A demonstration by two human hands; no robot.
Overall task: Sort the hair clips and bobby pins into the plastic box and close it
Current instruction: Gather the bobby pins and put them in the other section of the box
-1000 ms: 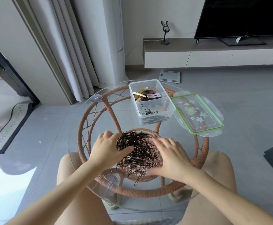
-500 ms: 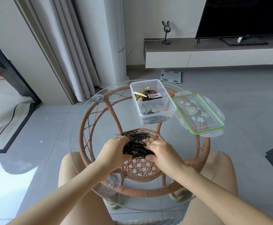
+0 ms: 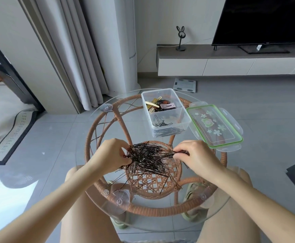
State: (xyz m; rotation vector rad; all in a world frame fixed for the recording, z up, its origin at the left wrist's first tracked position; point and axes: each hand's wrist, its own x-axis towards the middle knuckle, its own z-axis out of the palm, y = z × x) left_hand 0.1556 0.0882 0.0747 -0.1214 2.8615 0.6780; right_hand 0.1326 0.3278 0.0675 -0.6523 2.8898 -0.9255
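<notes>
A tangled heap of dark bobby pins (image 3: pixel 147 161) lies on the round glass table (image 3: pixel 90 130) in front of me. My left hand (image 3: pixel 110 156) pinches the heap's left edge. My right hand (image 3: pixel 196 157) grips a bunch of pins at the heap's right side. Farther back stands the clear plastic box (image 3: pixel 166 111), open. Its far compartment holds coloured hair clips (image 3: pixel 160 105); its near compartment holds a few bobby pins (image 3: pixel 161 122). The green-rimmed lid (image 3: pixel 214 126) with a flower print lies flat to the right of the box.
The glass top rests on a woven rattan frame (image 3: pixel 88 146) with suction cups. My knees show below the glass. Beyond the table are a bathroom scale (image 3: pixel 185 84) on the grey floor, curtains at the left, and a low TV cabinet (image 3: pixel 230 64) at the back.
Both hands first pressed the spread pins into a tight clump. Now the hands have moved apart, the heap has loosened toward me, and the right hand draws a bunch out to the right.
</notes>
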